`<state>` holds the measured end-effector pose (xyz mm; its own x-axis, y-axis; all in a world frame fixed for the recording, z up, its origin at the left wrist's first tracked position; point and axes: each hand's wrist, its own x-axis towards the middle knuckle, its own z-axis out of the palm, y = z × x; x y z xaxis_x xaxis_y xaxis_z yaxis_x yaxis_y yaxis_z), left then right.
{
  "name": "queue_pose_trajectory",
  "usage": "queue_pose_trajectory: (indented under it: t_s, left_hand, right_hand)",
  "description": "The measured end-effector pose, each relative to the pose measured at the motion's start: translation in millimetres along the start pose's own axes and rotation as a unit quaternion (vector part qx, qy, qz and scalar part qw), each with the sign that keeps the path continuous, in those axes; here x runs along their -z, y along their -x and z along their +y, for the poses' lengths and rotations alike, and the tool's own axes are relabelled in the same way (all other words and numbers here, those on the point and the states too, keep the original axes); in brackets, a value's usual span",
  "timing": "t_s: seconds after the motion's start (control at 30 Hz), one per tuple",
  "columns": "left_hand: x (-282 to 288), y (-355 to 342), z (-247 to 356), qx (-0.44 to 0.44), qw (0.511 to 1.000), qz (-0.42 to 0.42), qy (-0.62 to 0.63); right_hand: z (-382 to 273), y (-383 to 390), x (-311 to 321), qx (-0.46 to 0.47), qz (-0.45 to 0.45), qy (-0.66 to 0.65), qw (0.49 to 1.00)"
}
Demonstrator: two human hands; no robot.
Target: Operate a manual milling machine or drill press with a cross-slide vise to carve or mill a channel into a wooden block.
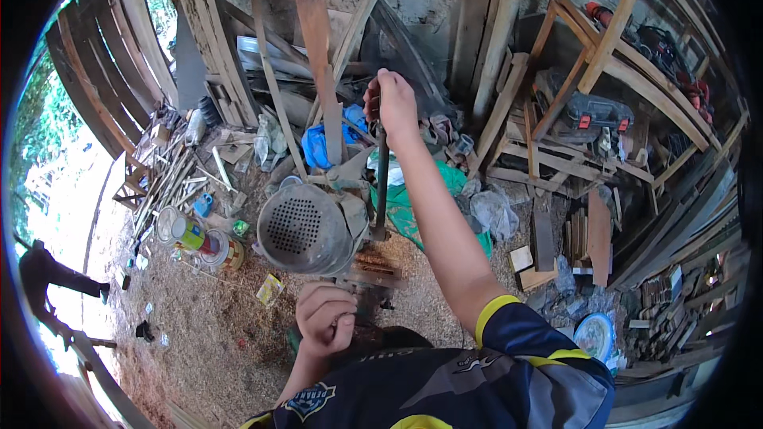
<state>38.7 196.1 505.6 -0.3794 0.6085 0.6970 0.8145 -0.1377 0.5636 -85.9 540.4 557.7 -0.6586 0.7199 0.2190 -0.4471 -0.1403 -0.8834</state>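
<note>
My right hand (395,107) is raised ahead of me, its fingers wrapped round the upper part of a long dark handle. The handle runs down to a small block-like head, so it looks like a hammer (382,183). Closer to my body, my left hand (326,319) is closed, knuckles up; whatever lies inside its fingers is hidden. Just beyond it, a reddish-brown piece of wood (375,268) is blurred, below the hammer's head. Left of the hammer stands a round grey metal pan (344,250) with a perforated bottom.
Several tins (189,234) stand at the left, near a pile of wood sticks (171,171). Green sheeting (405,210) and a blue bag (315,145) lie ahead. A wooden frame (584,40) and a dark toolbox (598,111) are at right. Shavings cover the ground (214,326).
</note>
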Motion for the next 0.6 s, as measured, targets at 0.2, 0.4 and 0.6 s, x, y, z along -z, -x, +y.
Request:
queue_pose_trajectory:
  t_s: [0.2, 0.4, 0.6]
  left_hand:
    - [24, -37, 10, -0.124, 0.982, 0.087, -0.111]
    - [35, -51, -22, -0.056, 0.962, 0.173, -0.201]
    - [44, -64, -42, -0.030, 0.965, 0.165, -0.202]
  right_hand:
    - [-14, -20, 2, -0.167, -0.031, -0.082, 0.982]
    - [-28, 20, -16, -0.129, -0.003, -0.060, 0.990]
    - [-38, 53, -37, 0.007, 0.032, -0.002, 0.999]
